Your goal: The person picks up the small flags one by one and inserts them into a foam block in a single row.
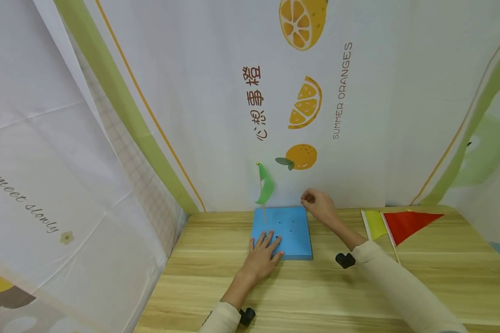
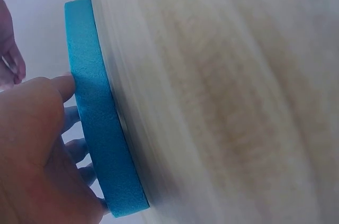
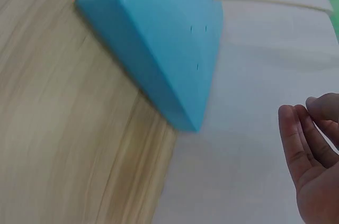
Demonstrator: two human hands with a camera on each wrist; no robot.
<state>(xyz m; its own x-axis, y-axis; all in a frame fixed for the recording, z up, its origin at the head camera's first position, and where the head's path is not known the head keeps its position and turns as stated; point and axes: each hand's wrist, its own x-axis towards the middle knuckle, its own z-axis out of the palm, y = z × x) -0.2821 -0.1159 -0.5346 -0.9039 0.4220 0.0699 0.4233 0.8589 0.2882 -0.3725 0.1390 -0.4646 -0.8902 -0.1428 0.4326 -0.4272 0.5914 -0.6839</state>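
A square blue foam block (image 1: 296, 240) with several small dark holes lies flat near the table's back edge. My left hand (image 1: 261, 259) rests on its front left part, fingers spread; in the left wrist view, the fingers (image 2: 63, 85) touch the top edge. A green flag (image 1: 267, 188) on a thin wooden stick (image 3: 275, 3), tipped with a small gold bead, stands upright at the block's back left. My right hand (image 1: 320, 206) is in the air by the back right corner, apart from flag and block. Its thumb and fingers (image 3: 290, 134) are loosely bent, with nothing visible between them.
To the right, a yellow flag (image 1: 376, 225) and a red triangular flag (image 1: 408, 225) lie on the wood-grained table (image 1: 333, 300). A white curtain (image 1: 216, 138) printed with oranges hangs directly behind the table. Another curtain (image 1: 66, 175) hangs on the left.
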